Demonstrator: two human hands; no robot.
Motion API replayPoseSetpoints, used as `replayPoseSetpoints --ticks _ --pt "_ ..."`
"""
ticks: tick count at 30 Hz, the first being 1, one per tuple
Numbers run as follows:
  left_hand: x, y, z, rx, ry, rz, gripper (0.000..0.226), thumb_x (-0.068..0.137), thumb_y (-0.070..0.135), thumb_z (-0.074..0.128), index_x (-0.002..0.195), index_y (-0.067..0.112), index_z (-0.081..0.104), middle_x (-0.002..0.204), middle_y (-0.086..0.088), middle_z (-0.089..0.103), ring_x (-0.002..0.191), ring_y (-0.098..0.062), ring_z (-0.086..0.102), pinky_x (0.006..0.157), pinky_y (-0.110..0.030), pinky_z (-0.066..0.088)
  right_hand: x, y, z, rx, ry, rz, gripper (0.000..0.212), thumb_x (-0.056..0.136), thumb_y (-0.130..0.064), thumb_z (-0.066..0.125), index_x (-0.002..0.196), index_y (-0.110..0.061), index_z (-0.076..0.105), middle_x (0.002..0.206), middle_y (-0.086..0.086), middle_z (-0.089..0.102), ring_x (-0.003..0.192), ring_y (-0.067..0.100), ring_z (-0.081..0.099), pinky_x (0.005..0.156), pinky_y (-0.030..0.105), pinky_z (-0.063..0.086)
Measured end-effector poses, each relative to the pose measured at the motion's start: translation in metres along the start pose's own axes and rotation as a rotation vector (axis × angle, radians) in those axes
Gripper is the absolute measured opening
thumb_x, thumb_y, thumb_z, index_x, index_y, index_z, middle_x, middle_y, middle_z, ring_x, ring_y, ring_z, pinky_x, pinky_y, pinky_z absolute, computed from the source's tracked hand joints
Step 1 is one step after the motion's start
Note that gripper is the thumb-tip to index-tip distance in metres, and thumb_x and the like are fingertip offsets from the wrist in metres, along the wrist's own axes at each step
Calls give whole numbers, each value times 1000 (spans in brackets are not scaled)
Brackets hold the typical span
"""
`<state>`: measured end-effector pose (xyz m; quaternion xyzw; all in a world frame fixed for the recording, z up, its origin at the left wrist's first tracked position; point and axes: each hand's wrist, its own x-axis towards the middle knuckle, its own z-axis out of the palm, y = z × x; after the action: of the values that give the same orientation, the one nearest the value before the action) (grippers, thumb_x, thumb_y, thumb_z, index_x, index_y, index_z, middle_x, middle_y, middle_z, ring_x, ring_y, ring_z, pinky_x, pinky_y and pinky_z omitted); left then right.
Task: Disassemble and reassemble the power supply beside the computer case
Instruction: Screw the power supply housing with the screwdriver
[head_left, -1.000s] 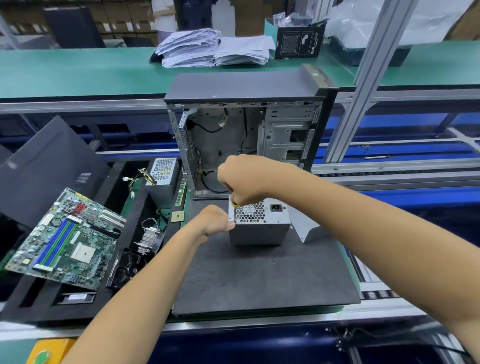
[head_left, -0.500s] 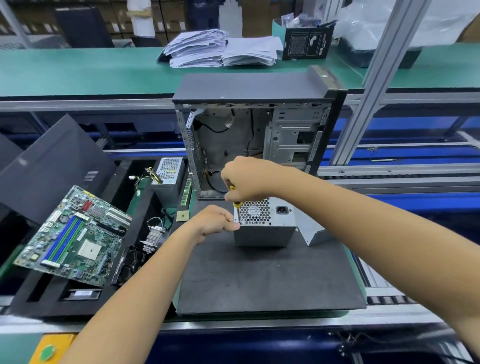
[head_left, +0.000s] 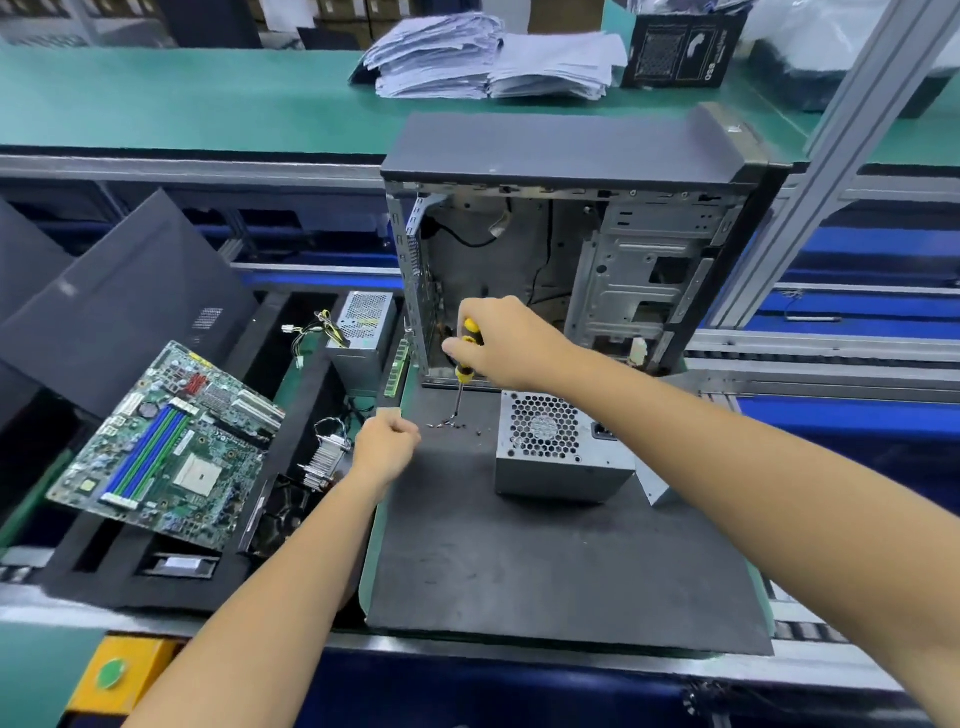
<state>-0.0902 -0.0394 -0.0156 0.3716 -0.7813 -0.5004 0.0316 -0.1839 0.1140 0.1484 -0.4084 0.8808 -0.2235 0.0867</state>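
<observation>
two hands work over a dark mat (head_left: 519, 561) in front of the open computer case (head_left: 571, 249), which stands upright at the mat's far edge. just beside the case, on the mat, sits the power supply (head_left: 563, 449), fan grille facing the camera, with neither hand on it. the right hand (head_left: 506, 340) is wrapped around the yellow-and-black handle of a screwdriver (head_left: 465, 364), held nearly upright with its tip down among a small scatter of loose screws (head_left: 454, 425) lying on the mat left of the supply. the left hand (head_left: 387, 444) hovers near the mat's left edge, fingers curled into a loose fist; whether it holds a screw i cannot tell.

judging by this, the step is parking or picking up a screw with the driver tip. to do it well, keep the shaft vertical and touch one screw head squarely so it seats on the tip. keep the screws gathered in one spot, well away from the mat's edge. steady the supply with the free hand before driving anything.
</observation>
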Motion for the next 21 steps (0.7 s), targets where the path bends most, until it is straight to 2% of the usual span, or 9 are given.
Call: replayPoseSetpoints --ticks 2,4,6,10,13,16,18,21 --pt "8 -9 5 73 54 -12 29 76 2 57 56 23 59 81 -8 67 80 -29 59 75 -32 49 6 7 11 -8 -54 -5 25 95 -33 53 92 -8 56 77 5 59 60 20 50 50 30 34" --pt "15 -11 10 141 95 20 19 79 6 58 69 21 62 89 -7 68 92 -30 62 82 -29 47 12 15 20 -26 -87 -4 22 96 -32 54 93 -10 57 80 5 60 60 17 48 51 29 35" --pt "24 -9 15 223 138 98 14 81 8 56 76 18 63 93 -6 68 92 -28 62 82 -29 47 18 22 26 -33 -98 5 21 95 -32 54 92 -12 58 80 4 60 59 14 48 50 29 35" --pt "40 8 28 386 101 273 8 82 12 62 85 12 70 93 -8 67 90 -25 61 76 -33 48 27 28 37 -73 -90 25 20 93 -35 55 91 -15 57 89 5 59 76 23 54 56 31 35" --pt "48 22 37 539 45 345 7 83 16 65 85 13 71 95 -7 63 91 -23 57 66 -31 38 30 30 39 -101 -94 21 18 92 -34 56 88 -17 55 89 5 58 75 24 55 52 30 33" --pt "49 25 44 657 9 367 11 82 12 63 77 7 72 87 -11 66 89 -30 59 67 -36 46 29 34 37 -102 -87 18 19 92 -35 56 86 -18 53 87 3 57 71 22 53 49 28 31" --pt "48 24 47 672 23 332 16 83 9 60 72 2 70 80 -15 67 84 -34 60 63 -34 44 29 37 34 -96 -86 18 19 92 -35 56 85 -17 53 81 0 54 73 23 54 49 28 32" --pt "48 22 49 646 21 290 15 85 7 59 79 2 72 86 -16 69 89 -36 61 68 -35 48 29 40 29 -96 -91 23 18 92 -34 56 86 -16 54 78 -1 53 74 25 56 52 29 37"
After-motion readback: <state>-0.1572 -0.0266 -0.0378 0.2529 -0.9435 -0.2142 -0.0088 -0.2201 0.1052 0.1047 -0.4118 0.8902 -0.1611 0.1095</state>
